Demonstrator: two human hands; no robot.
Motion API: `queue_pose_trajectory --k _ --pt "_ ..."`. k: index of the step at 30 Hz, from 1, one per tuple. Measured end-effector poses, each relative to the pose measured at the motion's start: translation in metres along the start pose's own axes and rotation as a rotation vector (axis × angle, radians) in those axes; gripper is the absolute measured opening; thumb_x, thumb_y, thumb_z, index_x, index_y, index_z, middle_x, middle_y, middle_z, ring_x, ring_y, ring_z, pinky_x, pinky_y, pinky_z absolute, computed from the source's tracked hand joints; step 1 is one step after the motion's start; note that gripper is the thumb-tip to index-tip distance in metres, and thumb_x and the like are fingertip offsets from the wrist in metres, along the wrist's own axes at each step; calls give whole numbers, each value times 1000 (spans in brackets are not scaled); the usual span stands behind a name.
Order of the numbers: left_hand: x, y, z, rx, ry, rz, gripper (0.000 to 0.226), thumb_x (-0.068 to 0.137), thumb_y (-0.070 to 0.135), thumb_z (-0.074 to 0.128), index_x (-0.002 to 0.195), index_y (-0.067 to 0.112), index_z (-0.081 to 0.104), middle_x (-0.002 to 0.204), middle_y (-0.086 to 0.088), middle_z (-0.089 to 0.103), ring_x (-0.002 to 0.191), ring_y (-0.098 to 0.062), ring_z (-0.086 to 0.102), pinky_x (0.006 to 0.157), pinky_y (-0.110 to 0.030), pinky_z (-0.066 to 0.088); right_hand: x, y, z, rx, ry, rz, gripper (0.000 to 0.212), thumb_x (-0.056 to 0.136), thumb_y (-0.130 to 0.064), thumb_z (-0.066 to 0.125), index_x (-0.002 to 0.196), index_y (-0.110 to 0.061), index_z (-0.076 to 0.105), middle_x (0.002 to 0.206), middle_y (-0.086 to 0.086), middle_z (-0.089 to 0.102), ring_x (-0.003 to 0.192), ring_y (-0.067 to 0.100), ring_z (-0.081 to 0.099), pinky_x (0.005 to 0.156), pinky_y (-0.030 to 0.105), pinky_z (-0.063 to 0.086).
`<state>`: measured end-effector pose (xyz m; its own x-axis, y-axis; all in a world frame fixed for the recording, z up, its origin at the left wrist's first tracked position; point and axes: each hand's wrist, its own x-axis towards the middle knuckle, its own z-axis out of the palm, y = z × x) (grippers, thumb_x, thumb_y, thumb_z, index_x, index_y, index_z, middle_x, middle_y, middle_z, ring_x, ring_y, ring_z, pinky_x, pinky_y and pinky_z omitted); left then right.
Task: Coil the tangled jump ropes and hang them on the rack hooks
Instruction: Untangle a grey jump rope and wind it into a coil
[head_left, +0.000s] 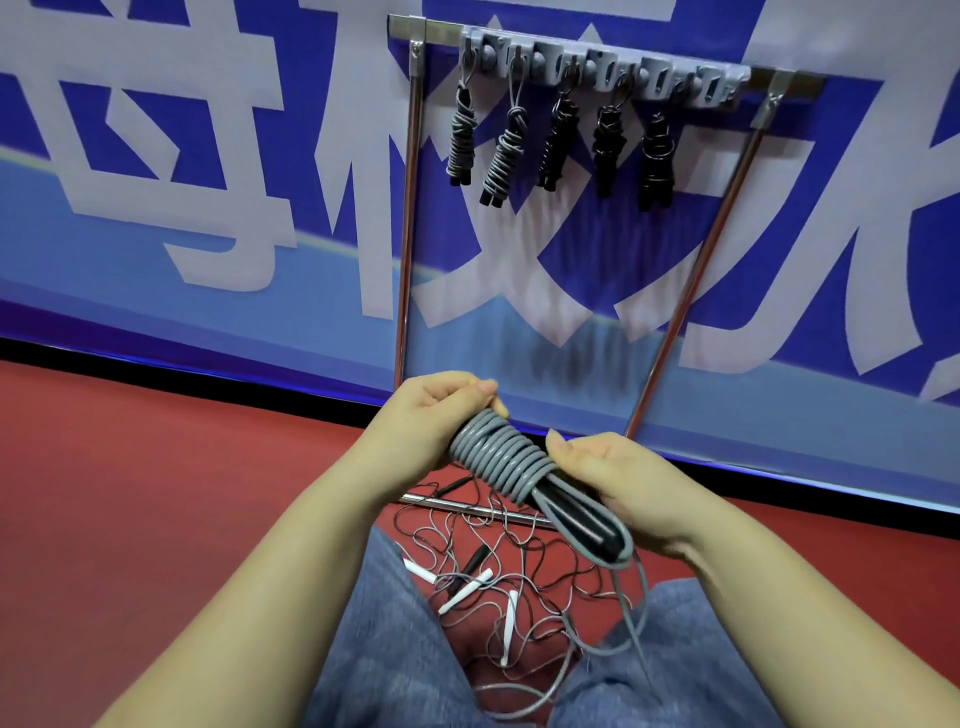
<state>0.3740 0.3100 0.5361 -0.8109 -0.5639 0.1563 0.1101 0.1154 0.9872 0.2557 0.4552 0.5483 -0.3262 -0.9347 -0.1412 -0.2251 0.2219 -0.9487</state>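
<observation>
Head view: your left hand (431, 410) curls its fingers tight around the top end of a grey jump rope wound in a thick coil on black handles (511, 467). Your right hand (618, 483) grips the handle end, at 4 o'clock from the coil. Loose thin ropes with white and black handles (498, 587) lie tangled on the red floor (156, 493) between your knees, at 6 o'clock. Five coiled ropes (561, 140) hang from the grey hook rail on the shiny metal rack (608, 65), at 12 o'clock.
</observation>
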Motion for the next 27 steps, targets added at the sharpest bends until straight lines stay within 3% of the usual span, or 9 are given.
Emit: queue_pose_trajectory --k 2,5,8,10,12,16,21,24,27 --pt "1 1 4 -53 16 4 29 85 33 57 60 21 66 56 -6 43 42 -13 29 41 -19 19 0 2 7 292 31 65 49 91 -34 43 52 -11 59 42 -4 50 35 4 43 39 15 36" --pt "3 2 9 -157 79 -10 33 92 27 55 61 19 64 51 -2 41 37 -9 26 39 -13 18 3 4 19 695 50 94 46 77 -42 49 40 -16 55 36 -1 37 27 8 32 31 14 24" --pt "4 2 12 -204 171 -23 33 95 20 49 64 15 60 46 2 38 34 -8 24 37 -13 17 11 9 35 782 234 -7 44 87 -40 46 49 -16 48 36 -2 34 28 6 27 33 15 18" --pt "4 -1 15 -244 227 -48 33 95 19 48 65 14 59 45 3 39 34 -8 23 37 -12 16 15 10 43 703 411 -44 45 97 -34 41 57 -14 47 37 -2 41 29 6 30 32 15 21" --pt "4 -2 17 -240 295 -52 33 96 19 49 64 13 58 44 4 39 34 -8 24 37 -13 17 17 9 48 610 474 -50 44 101 -31 36 63 -14 49 39 -2 47 30 6 33 32 14 24" --pt "9 -8 9 -37 487 24 37 95 21 52 59 19 60 43 10 46 38 -7 35 45 -24 28 13 11 52 347 358 39 44 103 -16 29 71 -7 57 37 -3 50 28 5 39 32 15 31" --pt "9 -18 -3 269 621 76 34 95 28 53 62 24 62 56 10 58 56 -11 47 59 -29 35 3 21 55 152 143 19 20 101 -17 40 101 -13 60 50 -2 53 34 7 46 36 18 37" --pt "8 -20 -12 347 663 68 31 87 40 48 64 26 62 63 12 64 66 -15 56 61 -30 38 1 19 44 -59 167 -25 18 98 -18 46 96 -21 63 48 -7 53 38 5 44 41 18 37" --pt "8 -19 -14 419 649 71 31 90 39 48 68 21 63 63 3 63 65 -21 53 58 -31 36 2 12 27 -346 285 -101 15 93 -25 55 84 -26 68 51 -6 56 48 3 45 52 22 37"
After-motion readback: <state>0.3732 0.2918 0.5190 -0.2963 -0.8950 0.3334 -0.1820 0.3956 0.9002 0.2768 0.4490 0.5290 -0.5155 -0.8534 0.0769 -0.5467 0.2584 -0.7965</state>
